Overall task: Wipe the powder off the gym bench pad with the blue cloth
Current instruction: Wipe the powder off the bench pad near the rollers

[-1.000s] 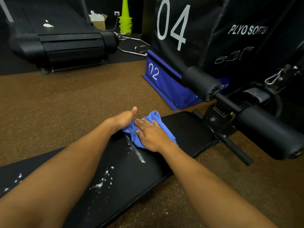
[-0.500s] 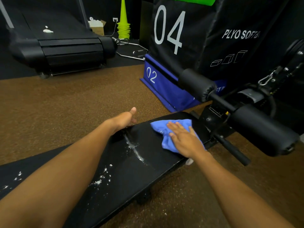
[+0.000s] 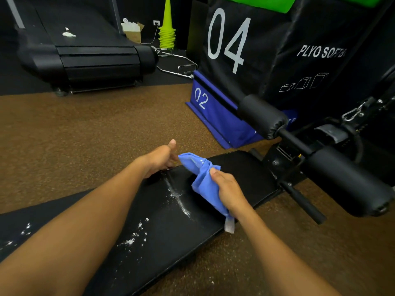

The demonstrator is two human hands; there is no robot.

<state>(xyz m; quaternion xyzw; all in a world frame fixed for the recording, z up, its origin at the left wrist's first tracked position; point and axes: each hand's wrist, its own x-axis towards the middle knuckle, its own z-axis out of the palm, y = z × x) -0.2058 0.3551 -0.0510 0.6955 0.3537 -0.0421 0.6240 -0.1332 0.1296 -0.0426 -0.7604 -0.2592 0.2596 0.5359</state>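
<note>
Black pad: the gym bench pad (image 3: 245, 180) still carries powder (image 3: 132, 240) near the person, and a white streak (image 3: 178, 198) across its middle.
Cloth: the blue cloth (image 3: 203, 180) is bunched and lifted above the worktop's far end.
Right hand (image 3: 227, 190): grip closed round the cloth, wrist raised.
Left hand (image 3: 159, 160): fingers relaxed, holding nothing, at the worktop's left edge.
Advice: lay the cloth flat and sweep the streak towards one edge.

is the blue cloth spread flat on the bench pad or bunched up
Bunched up. The right hand grips the blue cloth in folds, lifted off the bench pad, not flat.
</note>
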